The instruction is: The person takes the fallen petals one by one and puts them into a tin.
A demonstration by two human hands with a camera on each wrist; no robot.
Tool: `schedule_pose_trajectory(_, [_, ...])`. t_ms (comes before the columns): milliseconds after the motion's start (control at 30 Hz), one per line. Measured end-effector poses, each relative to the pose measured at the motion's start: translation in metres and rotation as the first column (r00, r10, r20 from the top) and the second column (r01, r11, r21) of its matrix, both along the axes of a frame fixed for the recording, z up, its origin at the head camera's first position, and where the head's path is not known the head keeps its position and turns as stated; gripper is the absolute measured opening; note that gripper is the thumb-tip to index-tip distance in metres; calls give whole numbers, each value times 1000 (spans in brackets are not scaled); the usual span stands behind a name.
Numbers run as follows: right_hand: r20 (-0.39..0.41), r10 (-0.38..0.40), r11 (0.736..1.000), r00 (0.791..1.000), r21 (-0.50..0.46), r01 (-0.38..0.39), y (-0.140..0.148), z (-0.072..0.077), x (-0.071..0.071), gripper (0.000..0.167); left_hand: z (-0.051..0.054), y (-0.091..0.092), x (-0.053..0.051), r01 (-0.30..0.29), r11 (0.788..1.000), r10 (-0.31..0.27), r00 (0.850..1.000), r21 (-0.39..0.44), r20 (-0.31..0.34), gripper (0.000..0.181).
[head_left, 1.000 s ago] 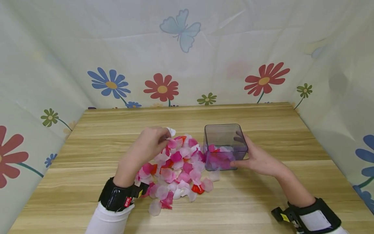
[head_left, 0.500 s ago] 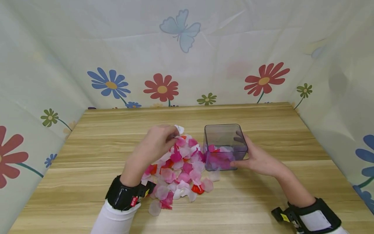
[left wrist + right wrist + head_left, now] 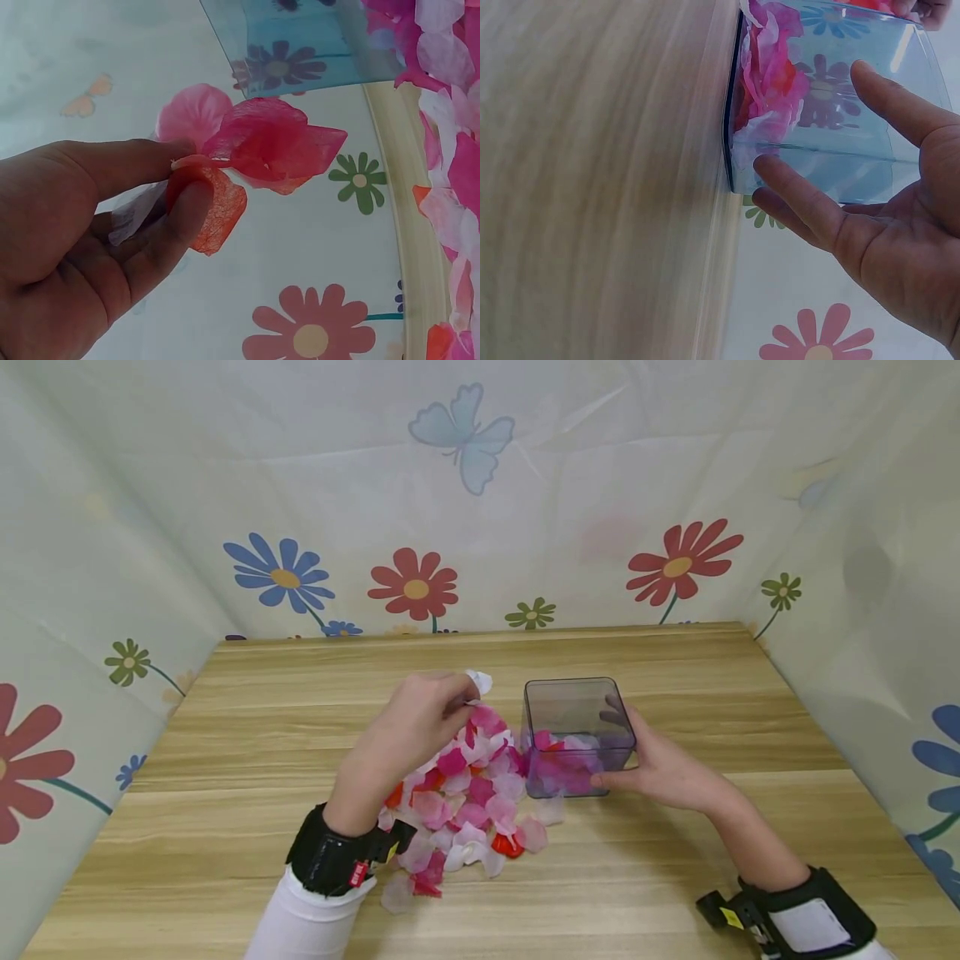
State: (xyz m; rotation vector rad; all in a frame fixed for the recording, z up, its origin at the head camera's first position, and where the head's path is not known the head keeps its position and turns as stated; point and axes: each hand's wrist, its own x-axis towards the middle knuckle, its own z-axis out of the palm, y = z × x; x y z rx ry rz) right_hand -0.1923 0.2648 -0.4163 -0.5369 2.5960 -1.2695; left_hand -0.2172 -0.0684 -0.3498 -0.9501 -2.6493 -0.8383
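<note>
My left hand (image 3: 412, 718) is raised over the far left side of a heap of artificial flower petals (image 3: 472, 814) in pink, white and red. Between thumb and fingers it pinches several petals (image 3: 274, 142), pink, red-orange and white in the left wrist view. Right of the heap stands a clear, grey-tinted square box (image 3: 573, 706), open at the top, with pink, white and red petals (image 3: 769, 75) at its bottom. My right hand (image 3: 667, 772) grips the box's right side, thumb at the front and fingers behind; the fingers show through the plastic.
A wood-grain table (image 3: 645, 877) carries everything. A few stray petals (image 3: 551, 810) lie by the box's front edge. White curtains (image 3: 570, 477) printed with flowers and a butterfly enclose the table at the back and sides. Both wrists wear black straps (image 3: 333, 852) with small cameras.
My left hand has moved right and slightly away over the heap, carrying the pinched petals closer to the box. The right hand and box have stayed still.
</note>
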Motion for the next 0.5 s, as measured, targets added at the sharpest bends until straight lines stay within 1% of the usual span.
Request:
schedule_pose_trajectory(267, [-5,10,1000,1000,-15,-10,0,0,0,113,8,9,4,7,999,-5,999,32,-54,16])
schedule_pose_trajectory(500, [-8,7,1000,1000,-18,-7,0,0,1,113,14,20,6,24,997,-18,997,73,-78,16])
